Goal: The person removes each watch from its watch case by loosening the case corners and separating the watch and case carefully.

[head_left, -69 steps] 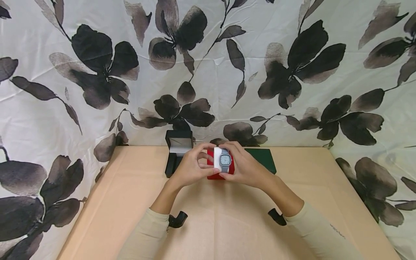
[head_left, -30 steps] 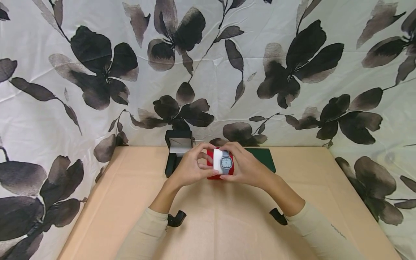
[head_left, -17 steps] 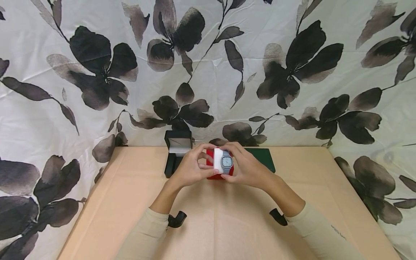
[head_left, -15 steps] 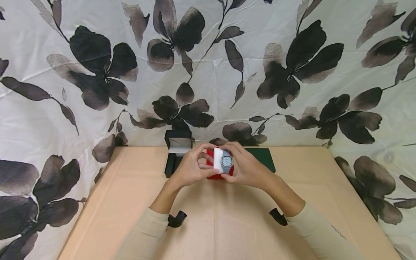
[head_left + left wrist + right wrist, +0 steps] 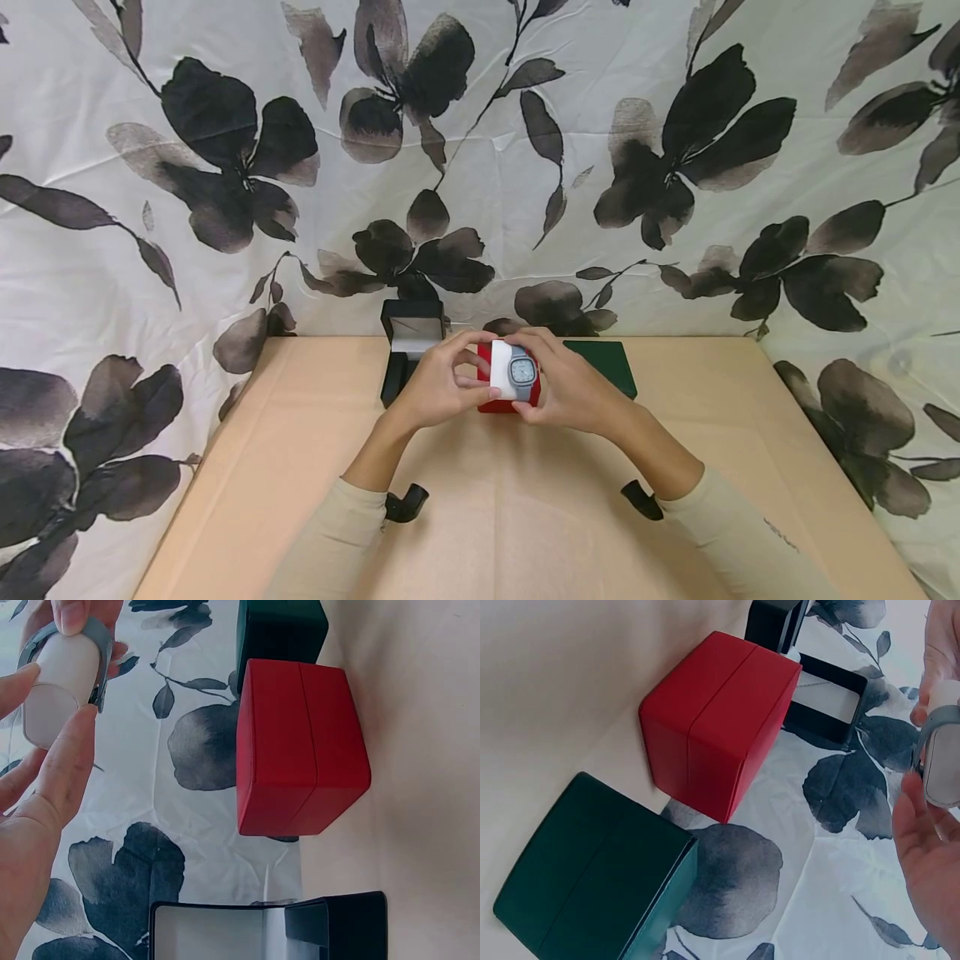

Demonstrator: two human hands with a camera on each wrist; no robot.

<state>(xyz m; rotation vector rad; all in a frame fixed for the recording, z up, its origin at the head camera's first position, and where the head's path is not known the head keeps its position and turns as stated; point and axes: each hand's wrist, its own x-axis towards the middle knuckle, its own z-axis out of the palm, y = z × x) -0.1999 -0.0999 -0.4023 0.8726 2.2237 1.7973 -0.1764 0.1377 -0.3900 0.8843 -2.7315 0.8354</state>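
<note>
A watch (image 5: pixel 522 372) with a grey-blue strap is wrapped around a white cushion (image 5: pixel 500 370), held up in front of the red box. My left hand (image 5: pixel 442 383) pinches the cushion's left end between thumb and fingers. On the other side, my right hand (image 5: pixel 566 383) grips the watch end, with fingers above and thumb below. In the left wrist view the cushion (image 5: pixel 56 694) shows its rounded white end, with left fingertips on it. The right wrist view shows the strap (image 5: pixel 932 729) near the right hand (image 5: pixel 934 855).
The closed red box (image 5: pixel 498 407) stands behind the hands; the left wrist view shows the red box (image 5: pixel 300 750) whole. An open black box (image 5: pixel 394 379) is at the left, a closed green box (image 5: pixel 611 367) at the right. Floral cloth (image 5: pixel 525 208) hangs behind the table (image 5: pixel 495 517).
The watch and cushion have shifted slightly right since the earliest frame, and the cushion has tilted a little. Both hands keep hold, with only small finger movements.
</note>
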